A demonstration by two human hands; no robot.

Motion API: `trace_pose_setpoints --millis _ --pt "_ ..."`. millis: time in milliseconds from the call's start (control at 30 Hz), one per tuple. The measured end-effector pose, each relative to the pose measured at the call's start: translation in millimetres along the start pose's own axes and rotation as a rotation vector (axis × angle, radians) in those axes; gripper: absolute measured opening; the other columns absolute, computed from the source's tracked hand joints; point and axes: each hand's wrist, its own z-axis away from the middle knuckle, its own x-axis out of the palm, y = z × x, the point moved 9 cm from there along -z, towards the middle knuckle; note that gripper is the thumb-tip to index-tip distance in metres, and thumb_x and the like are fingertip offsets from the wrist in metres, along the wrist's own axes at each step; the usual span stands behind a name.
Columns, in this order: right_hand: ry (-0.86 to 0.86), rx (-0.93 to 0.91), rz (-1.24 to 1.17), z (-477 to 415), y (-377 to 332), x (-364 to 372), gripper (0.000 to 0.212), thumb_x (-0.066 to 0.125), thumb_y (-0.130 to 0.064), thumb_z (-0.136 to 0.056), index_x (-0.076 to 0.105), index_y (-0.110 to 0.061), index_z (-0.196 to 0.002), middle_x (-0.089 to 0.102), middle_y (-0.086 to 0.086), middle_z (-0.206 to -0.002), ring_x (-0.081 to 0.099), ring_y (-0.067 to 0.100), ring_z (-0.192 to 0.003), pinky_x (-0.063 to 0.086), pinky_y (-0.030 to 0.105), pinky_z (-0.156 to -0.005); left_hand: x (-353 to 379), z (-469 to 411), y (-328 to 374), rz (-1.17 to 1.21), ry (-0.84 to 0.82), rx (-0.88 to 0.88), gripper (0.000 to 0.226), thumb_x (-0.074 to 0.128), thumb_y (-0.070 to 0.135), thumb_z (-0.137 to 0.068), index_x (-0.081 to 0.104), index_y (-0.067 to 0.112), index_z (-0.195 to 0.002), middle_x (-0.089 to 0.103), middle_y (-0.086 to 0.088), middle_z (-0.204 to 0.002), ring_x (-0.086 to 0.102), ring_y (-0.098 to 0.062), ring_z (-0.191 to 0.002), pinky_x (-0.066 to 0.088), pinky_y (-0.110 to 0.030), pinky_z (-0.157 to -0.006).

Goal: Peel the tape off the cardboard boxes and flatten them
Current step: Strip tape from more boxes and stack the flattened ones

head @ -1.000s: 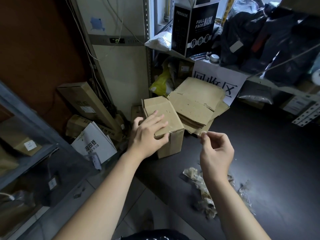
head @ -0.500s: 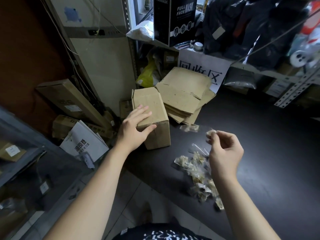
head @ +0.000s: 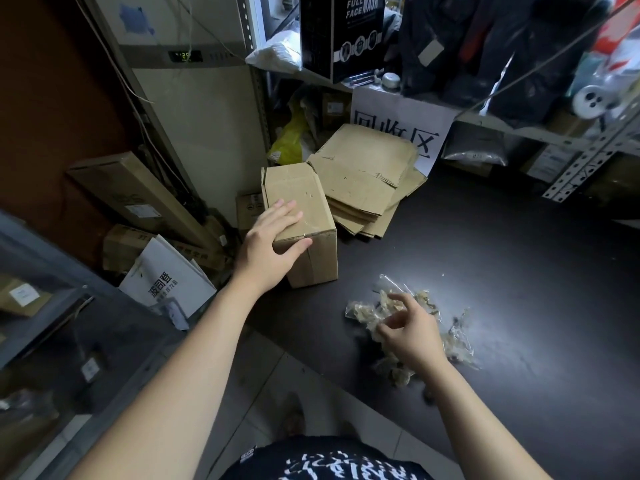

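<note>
The box [head: 304, 216] stands on the table [head: 519, 271] near its left edge with the left hand [head: 273, 244] on top, the flat boxes [head: 367, 181] lie just behind it to the right, and the tape bits [head: 460, 337] lie nearer, under the right hand [head: 412, 337].

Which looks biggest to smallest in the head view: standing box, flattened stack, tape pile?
1. flattened stack
2. standing box
The tape pile sprawls about as wide as the stack, but it is loose and nearer the camera, so unranked.

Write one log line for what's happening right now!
left hand rests on box | right hand open over tape pile | flat cardboard stacked behind
</note>
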Motion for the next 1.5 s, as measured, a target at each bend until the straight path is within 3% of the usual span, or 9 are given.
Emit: trace_pose_setpoints --millis 200,300,500,600,767,967,1167,1333,1500 --pt "-0.116 0.053 0.145 1.8 0.2 6.8 0.017 0.067 -0.030 -0.083 0.071 -0.026 -0.099 0.073 -0.008 -0.083 0.067 0.014 -0.084 0.045 0.024 -0.067 1.1 2.8 1.2 0.006 0.008 -0.009 0.048 0.082 0.023 -0.086 0.068 0.013 -0.131 0.054 0.005 -0.148 0.034 -0.003 -0.145 0.019 -0.010 -0.117" --pt "-0.147 0.043 0.089 4.8 -4.1 9.5 0.026 0.060 -0.046 -0.083 0.072 -0.022 -0.085 0.072 -0.008 -0.074 0.068 0.015 -0.077 0.048 0.026 -0.066 1.0 2.4 1.0 0.004 0.015 -0.008 0.048 0.082 0.023 -0.086 0.068 0.013 -0.132 0.054 0.005 -0.148 0.034 -0.002 -0.145 0.018 -0.010 -0.117" --pt "-0.024 -0.041 0.063 3.0 -13.4 1.3 0.019 0.066 -0.028 -0.094 0.082 -0.019 -0.092 0.061 -0.017 -0.088 0.062 0.014 -0.095 0.047 0.028 -0.082 3.6 5.7 1.7 -0.016 -0.001 0.000 0.052 0.082 0.023 -0.086 0.065 0.016 -0.135 0.051 0.008 -0.148 0.031 0.001 -0.144 0.017 -0.010 -0.117" --pt "0.025 -0.044 0.124 -2.1 -16.6 -1.9 0.017 0.067 -0.019 -0.093 0.082 -0.015 -0.097 0.052 -0.003 -0.099 0.055 0.016 -0.104 0.040 0.024 -0.086 2.5 4.0 -1.2 -0.023 -0.049 -0.006 0.056 0.083 0.021 -0.085 0.064 0.019 -0.137 0.050 0.011 -0.149 0.029 0.003 -0.143 0.017 -0.012 -0.116" --pt "0.068 -0.043 0.117 -6.4 -19.5 1.7 0.016 0.065 -0.012 -0.088 0.063 -0.022 -0.099 0.043 0.001 -0.110 0.064 0.022 -0.084 0.056 0.040 -0.076 0.2 2.5 -1.6 -0.002 -0.087 -0.045 0.059 0.085 0.020 -0.082 0.064 0.022 -0.137 0.049 0.017 -0.146 0.029 0.005 -0.141 0.016 -0.008 -0.113" --pt "0.114 -0.148 0.071 -13.4 -28.5 6.8 0.026 0.067 -0.009 -0.088 0.069 -0.020 -0.112 0.071 -0.007 -0.099 0.065 0.019 -0.100 0.051 0.032 -0.086 2.0 11.1 8.0 0.007 -0.100 -0.019 0.059 0.086 0.019 -0.080 0.065 0.019 -0.136 0.049 0.017 -0.144 0.032 0.000 -0.142 0.015 -0.004 -0.112" --pt "0.166 -0.203 0.106 -12.7 -28.4 4.4 0.034 0.068 -0.013 -0.093 0.070 -0.027 -0.123 0.073 -0.007 -0.107 0.059 0.017 -0.116 0.046 0.041 -0.101 4.2 19.9 12.2 0.022 -0.104 -0.002 0.058 0.084 0.019 -0.081 0.065 0.020 -0.136 0.049 0.016 -0.146 0.032 0.000 -0.145 0.017 -0.008 -0.115" --pt "0.230 -0.262 -0.017 -5.0 -44.6 -8.8 0.040 0.059 0.008 -0.093 0.069 -0.017 -0.123 0.068 -0.004 -0.118 0.066 0.013 -0.099 0.048 0.028 -0.083 -5.8 15.4 14.1 0.022 -0.016 -0.024 0.056 0.081 0.022 -0.085 0.063 0.017 -0.138 0.051 0.013 -0.144 0.034 -0.001 -0.143 0.018 -0.008 -0.115" --pt "0.274 -0.366 -0.121 -0.1 -53.2 -12.2 0.040 0.074 0.009 -0.080 0.070 -0.027 -0.097 0.062 -0.014 -0.097 0.064 0.002 -0.081 0.055 0.024 -0.071 -9.8 8.9 21.9 0.012 0.013 -0.046 0.054 0.078 0.030 -0.089 0.061 0.020 -0.139 0.051 0.015 -0.143 0.037 -0.004 -0.140 0.022 -0.011 -0.113"
